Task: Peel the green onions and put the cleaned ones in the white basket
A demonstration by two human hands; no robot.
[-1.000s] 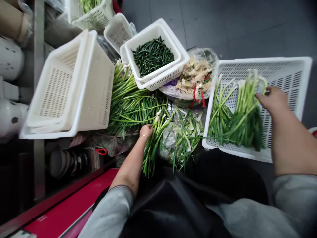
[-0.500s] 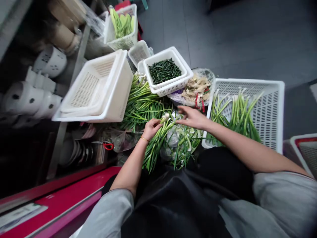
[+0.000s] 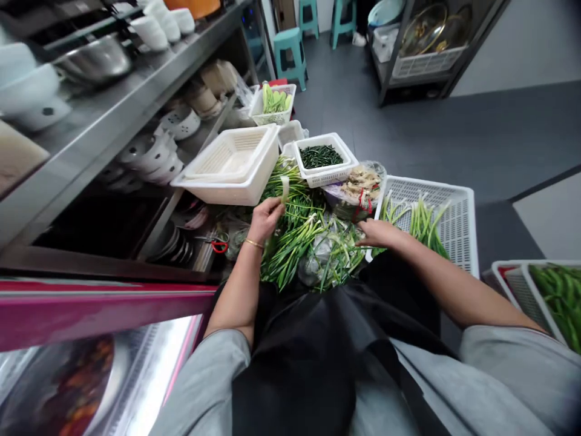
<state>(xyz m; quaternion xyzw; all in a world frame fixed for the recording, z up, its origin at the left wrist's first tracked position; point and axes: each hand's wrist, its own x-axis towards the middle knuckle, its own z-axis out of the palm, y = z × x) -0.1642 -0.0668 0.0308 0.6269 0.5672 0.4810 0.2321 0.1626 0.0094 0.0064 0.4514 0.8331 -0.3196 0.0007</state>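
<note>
My left hand [image 3: 265, 221] is closed on a green onion [image 3: 285, 188], whose pale end sticks up above the fingers. Below it a bunch of green onions [image 3: 293, 245] lies on the pile, white ends toward the upper right. My right hand [image 3: 376, 233] hovers over the right edge of the leaf scraps [image 3: 347, 245], fingers curled; what they hold, if anything, is too small to make out. Just right of it, a white basket [image 3: 467, 224] contains more green onions [image 3: 424, 224] with their white ends up. A larger heap of green onions [image 3: 290, 178] lies beyond my left hand.
Stacked white baskets [image 3: 254, 184] stand at the left, and a small basket of dark green peppers [image 3: 321, 156] is beyond. A bag of pale roots [image 3: 361, 181] adjoins the right basket. Red-handled scissors [image 3: 219, 243] lie left of my left hand. A metal shelf [image 3: 104, 103] runs along the left.
The view has tilted up, showing more floor and stools. My left hand has lifted with a green onion, off the bunch. My right hand has moved away from it, toward the right basket, fingers now curled.
</note>
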